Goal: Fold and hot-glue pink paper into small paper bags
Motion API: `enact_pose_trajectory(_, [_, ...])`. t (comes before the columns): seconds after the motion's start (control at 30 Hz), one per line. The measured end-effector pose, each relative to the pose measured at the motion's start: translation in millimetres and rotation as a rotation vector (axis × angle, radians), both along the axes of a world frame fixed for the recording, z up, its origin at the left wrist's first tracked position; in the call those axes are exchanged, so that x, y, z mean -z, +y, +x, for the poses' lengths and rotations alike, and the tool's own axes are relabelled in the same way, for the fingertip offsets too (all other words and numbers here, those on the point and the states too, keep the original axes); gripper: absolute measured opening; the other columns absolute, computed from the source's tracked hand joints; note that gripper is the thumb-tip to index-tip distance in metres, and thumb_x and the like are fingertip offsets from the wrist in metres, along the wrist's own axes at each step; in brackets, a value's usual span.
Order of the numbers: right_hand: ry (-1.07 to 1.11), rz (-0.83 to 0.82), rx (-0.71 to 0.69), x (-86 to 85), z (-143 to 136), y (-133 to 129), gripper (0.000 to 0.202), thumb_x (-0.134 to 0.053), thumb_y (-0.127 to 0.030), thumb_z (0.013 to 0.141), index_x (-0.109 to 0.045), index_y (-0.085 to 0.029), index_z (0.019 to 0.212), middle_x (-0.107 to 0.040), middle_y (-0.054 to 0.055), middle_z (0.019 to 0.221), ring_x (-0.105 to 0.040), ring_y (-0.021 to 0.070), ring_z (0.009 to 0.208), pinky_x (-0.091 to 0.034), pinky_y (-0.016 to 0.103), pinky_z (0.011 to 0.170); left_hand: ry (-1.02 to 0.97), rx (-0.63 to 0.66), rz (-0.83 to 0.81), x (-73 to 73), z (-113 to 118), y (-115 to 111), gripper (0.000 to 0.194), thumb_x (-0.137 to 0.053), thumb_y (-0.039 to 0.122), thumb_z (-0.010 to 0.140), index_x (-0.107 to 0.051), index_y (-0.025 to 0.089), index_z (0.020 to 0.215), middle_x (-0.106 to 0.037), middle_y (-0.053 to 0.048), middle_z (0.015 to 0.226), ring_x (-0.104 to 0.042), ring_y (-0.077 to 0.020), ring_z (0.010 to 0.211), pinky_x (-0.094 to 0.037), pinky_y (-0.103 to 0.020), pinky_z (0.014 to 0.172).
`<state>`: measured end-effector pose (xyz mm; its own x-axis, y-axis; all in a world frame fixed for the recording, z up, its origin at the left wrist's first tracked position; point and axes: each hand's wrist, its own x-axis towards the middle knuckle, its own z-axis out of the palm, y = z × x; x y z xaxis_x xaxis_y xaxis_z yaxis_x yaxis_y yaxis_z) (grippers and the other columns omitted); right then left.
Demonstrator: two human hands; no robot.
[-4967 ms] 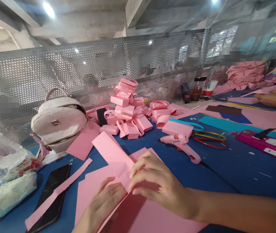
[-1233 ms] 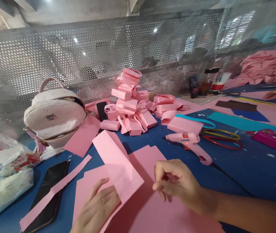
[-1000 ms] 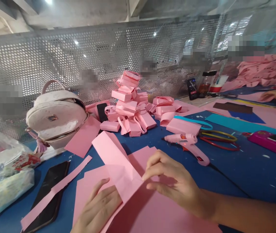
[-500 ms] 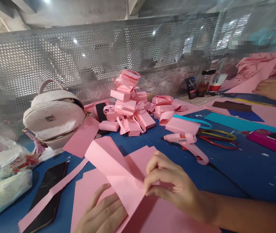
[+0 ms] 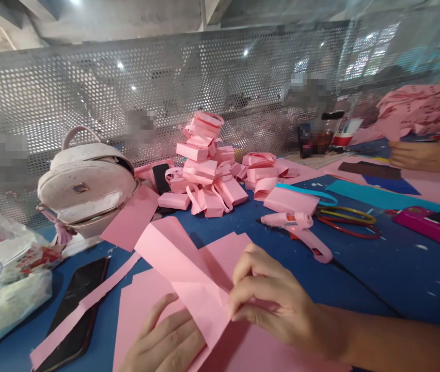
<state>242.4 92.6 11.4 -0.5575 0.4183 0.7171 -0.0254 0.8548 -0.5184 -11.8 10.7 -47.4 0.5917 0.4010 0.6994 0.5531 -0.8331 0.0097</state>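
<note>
A creased pink paper strip (image 5: 189, 263), folded into an open, box-like shape, stands tilted between my hands. My right hand (image 5: 270, 299) pinches its right-hand edge between thumb and bent fingers. On the lower left side, my left hand (image 5: 169, 336) holds the same paper, its fingertips partly hidden by a fold. Flat pink sheets (image 5: 138, 299) lie beneath both hands. A narrow pink strip (image 5: 107, 284) stretches across a black phone (image 5: 76, 305) to the left. Beyond my right hand rests a pink glue gun (image 5: 299, 227) with its cord trailing right.
A pile of folded pink paper boxes (image 5: 200, 170) stands at the back. Left of it are a pale backpack (image 5: 88, 181) and plastic bags (image 5: 6, 253). Scissors (image 5: 347, 217), a magenta power strip (image 5: 429, 225) and blue strips (image 5: 375, 194) lie right. Another person's hand (image 5: 417, 155) is at far right.
My hands and the folded paper have barely moved. At far right, the other person's hand has shifted left and lower, and the large pink sheet near it has changed position.
</note>
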Motion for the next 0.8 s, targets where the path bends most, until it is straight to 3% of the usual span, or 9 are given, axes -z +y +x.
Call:
enact_pose_trajectory(0.27, [-0.015, 0.080, 0.016, -0.4, 0.8, -0.9, 0.017, -0.063, -0.031, 0.099, -0.073, -0.020, 0.090, -0.060, 0.003, 0.082, -0.055, 0.0153, 0.080, -0.047, 0.028, 0.074, 0.011, -0.005, 0.000, -3.0, 1.7, -1.1, 0.045, -0.034, 0.033, 0.110, -0.057, 0.006, 0.138, -0.079, -0.012, 0.103, -0.069, -0.0189, 0.116, -0.022, -0.040, 0.125])
enact_pose_trajectory(0.57, [-0.029, 0.188, 0.018, -2.8, -0.8, -4.6, 0.024, -0.053, -0.028, 0.104, -0.071, -0.020, 0.090, -0.062, 0.004, 0.083, -0.052, 0.0165, 0.081, -0.047, 0.030, 0.076, -0.060, -0.032, 0.016, -6.8, 13.7, -5.5, 0.043, -0.030, 0.034, 0.110, -0.061, 0.012, 0.129, -0.077, -0.006, 0.088, -0.073, -0.0144, 0.091, -0.023, -0.035, 0.124])
enact_pose_trajectory(0.8, [-0.039, 0.288, -0.023, -3.6, 0.5, -9.0, 0.023, -0.052, -0.028, 0.104, -0.069, -0.020, 0.092, -0.066, 0.004, 0.084, -0.052, 0.0167, 0.081, -0.043, 0.031, 0.078, -0.089, -0.072, -0.013, -12.8, 24.4, -12.7, 0.038, -0.038, 0.033, 0.108, -0.059, 0.014, 0.133, -0.077, -0.006, 0.091, -0.073, -0.0161, 0.094, -0.025, -0.035, 0.122])
